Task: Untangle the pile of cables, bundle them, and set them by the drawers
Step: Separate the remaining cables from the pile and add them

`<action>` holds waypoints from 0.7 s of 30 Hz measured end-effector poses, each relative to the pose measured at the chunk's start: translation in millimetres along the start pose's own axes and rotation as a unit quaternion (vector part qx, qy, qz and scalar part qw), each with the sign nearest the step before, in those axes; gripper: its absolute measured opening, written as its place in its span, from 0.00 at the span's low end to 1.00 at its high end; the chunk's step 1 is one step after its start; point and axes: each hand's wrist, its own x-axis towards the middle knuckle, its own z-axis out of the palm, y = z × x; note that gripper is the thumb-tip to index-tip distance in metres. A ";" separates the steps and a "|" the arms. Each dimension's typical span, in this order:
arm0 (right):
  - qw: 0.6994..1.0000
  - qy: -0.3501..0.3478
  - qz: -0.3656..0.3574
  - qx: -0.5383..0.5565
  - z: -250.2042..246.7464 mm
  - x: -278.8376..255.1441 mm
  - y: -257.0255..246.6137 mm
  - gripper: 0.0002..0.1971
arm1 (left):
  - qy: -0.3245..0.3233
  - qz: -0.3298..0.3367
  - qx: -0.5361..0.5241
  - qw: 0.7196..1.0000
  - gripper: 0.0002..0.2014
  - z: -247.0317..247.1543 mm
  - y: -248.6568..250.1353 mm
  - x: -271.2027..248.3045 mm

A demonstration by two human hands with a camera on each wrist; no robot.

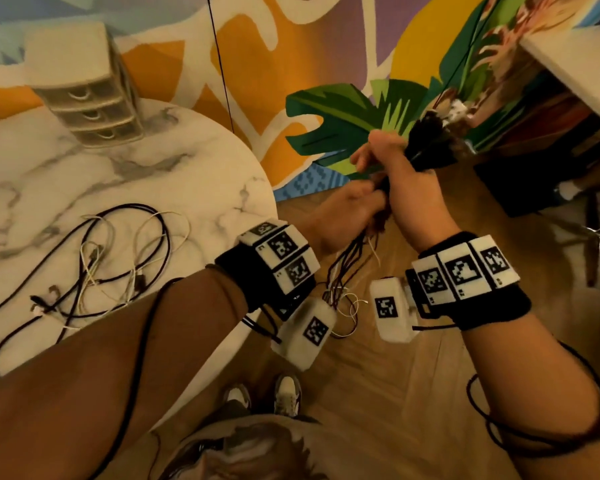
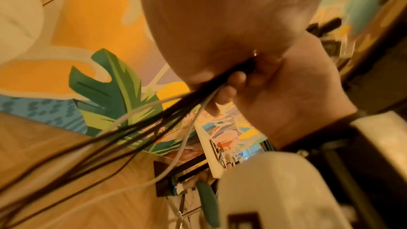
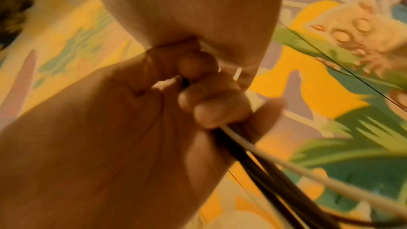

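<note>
A small beige plastic set of drawers (image 1: pixel 87 88), three drawers high, is seen at the far left on the round white marble-patterned table (image 1: pixel 194 161). Nearer than the drawers, on the same table, a loose tangle of thin black and white cables (image 1: pixel 94 268) is spread flat, well apart from the drawers.

To the right of the table, past its edge and above the wooden floor (image 1: pixel 388 393), a gathered bundle of mostly black cables with a few white ones (image 1: pixel 426 143) is held in the air by both hands. The left hand (image 1: pixel 347 213), wearing a black wristband with white marker blocks, is closed around the lower part of the bundle, just right of the table's edge; in the left wrist view its fingers (image 2: pixel 235 79) are curled over the dark strands, which stream down and away below it. The loose ends are seen hanging beneath the hands toward the floor.

The right hand (image 1: pixel 399 171), touching the left and just above it, is wrapped around the bundle, whose looped top sticks out above the fist. In the right wrist view its fingers (image 3: pixel 198 65) are folded tight on black and white strands. A colourful leaf-patterned wall mural (image 1: pixel 343 112) stands behind the hands.
</note>
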 end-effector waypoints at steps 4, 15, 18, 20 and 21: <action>0.978 -0.147 0.104 0.108 2.6 -8.2 32.0 0.35 | 0.048 -0.033 -0.071 0.996 0.10 -12.7 10.1 -1.5; 0.955 -0.138 0.245 -0.095 59.9 -39.0 146.0 0.18 | 0.081 0.007 0.203 0.976 0.20 -41.3 49.7 -8.7; 0.949 -0.110 0.265 -0.130 56.4 -38.7 165.7 0.19 | 0.115 0.051 0.264 0.956 0.23 -40.0 61.7 -11.4; 0.946 -0.097 0.280 -0.132 53.4 -36.0 173.5 0.19 | 0.123 0.082 0.273 0.951 0.25 -37.3 68.1 -11.9; 0.947 -0.084 0.286 -0.119 53.5 -33.7 175.3 0.17 | 0.125 0.093 0.278 0.948 0.25 -36.6 69.8 -11.7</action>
